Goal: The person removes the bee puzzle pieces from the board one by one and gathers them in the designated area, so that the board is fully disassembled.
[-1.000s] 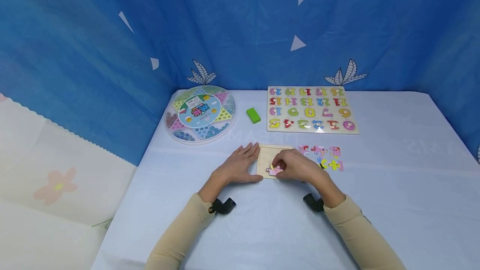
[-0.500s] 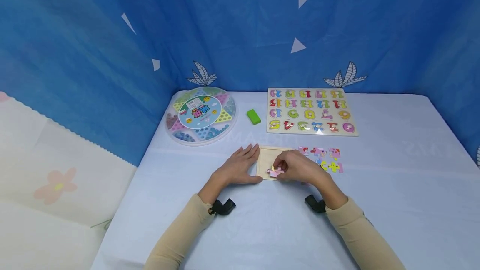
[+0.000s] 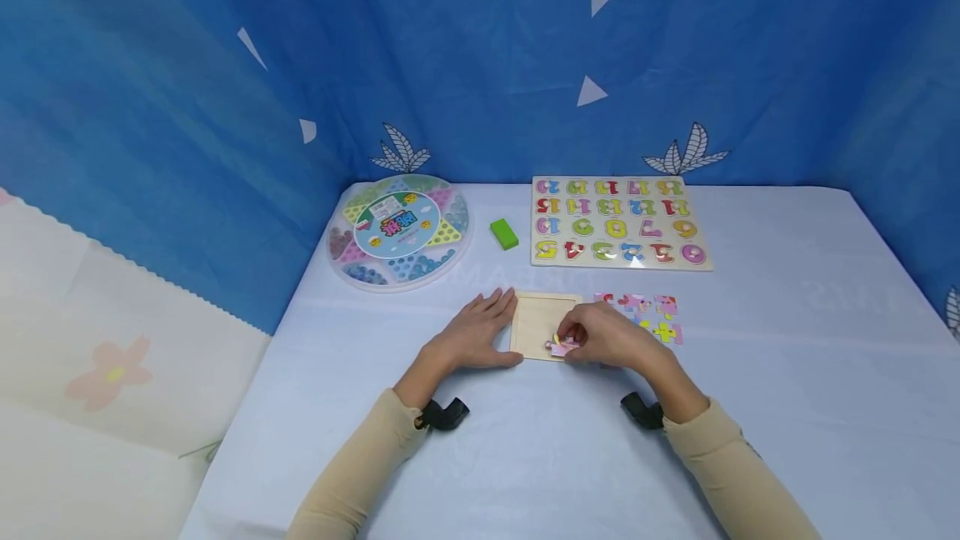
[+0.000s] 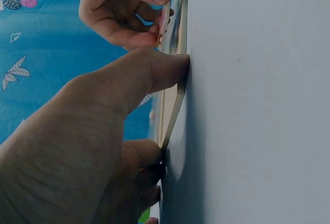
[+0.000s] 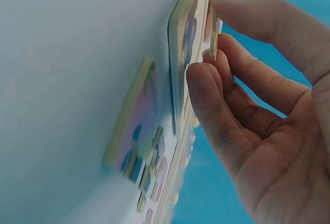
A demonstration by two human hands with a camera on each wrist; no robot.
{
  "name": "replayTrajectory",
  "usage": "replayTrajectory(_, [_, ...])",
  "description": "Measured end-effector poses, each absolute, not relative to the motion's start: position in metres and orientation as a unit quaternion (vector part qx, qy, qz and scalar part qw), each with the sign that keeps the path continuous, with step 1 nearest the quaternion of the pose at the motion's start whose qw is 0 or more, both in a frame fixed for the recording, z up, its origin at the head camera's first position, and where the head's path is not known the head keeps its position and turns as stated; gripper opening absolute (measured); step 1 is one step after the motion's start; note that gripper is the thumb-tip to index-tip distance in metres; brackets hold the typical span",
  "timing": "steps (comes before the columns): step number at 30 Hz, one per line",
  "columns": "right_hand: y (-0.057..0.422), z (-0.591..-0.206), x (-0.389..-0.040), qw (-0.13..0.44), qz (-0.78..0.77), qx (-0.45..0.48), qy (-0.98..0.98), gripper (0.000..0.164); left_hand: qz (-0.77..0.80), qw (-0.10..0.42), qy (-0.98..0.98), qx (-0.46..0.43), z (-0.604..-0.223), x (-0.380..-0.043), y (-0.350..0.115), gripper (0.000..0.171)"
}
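Observation:
A shallow wooden puzzle tray (image 3: pixel 531 325) lies flat on the table, its pale base showing. My left hand (image 3: pixel 476 333) braces its left side, fingertips at the far corner and thumb on the near edge; the left wrist view shows the thumb (image 4: pixel 172 68) against the rim. My right hand (image 3: pixel 606 335) pinches a pink jigsaw piece (image 3: pixel 561 347) between thumb and fingers, over the tray's near right part. In the right wrist view the piece (image 5: pixel 215 26) stands edge-on between the fingertips. Several loose jigsaw pieces (image 3: pixel 666 304) lie right of the tray, some hidden behind the right hand.
Behind the tray lie a number board (image 3: pixel 617 223), a green block (image 3: pixel 504 233) and a round marble game box (image 3: pixel 399 232). A blue curtain (image 3: pixel 480 65) hangs along the table's back edge. Black wrist mounts (image 3: pixel 446 414) sit on both wrists.
My right hand has shifted slightly right with the pink jigsaw piece, over the tray's near side. The left hand stays at the tray's left side.

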State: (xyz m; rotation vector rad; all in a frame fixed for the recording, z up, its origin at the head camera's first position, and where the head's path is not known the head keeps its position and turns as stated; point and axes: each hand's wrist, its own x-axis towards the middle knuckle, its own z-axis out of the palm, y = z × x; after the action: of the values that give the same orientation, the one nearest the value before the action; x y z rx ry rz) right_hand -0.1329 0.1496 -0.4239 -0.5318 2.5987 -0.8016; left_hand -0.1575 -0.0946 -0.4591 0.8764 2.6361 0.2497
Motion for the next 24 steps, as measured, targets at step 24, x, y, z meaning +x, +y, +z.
replayTrajectory(24, [0.191, -0.423, -0.120, 0.167, -0.294, -0.169, 0.926, 0.025, 0.090, 0.179, 0.932, 0.302, -0.459, -0.157, -0.094, 0.096])
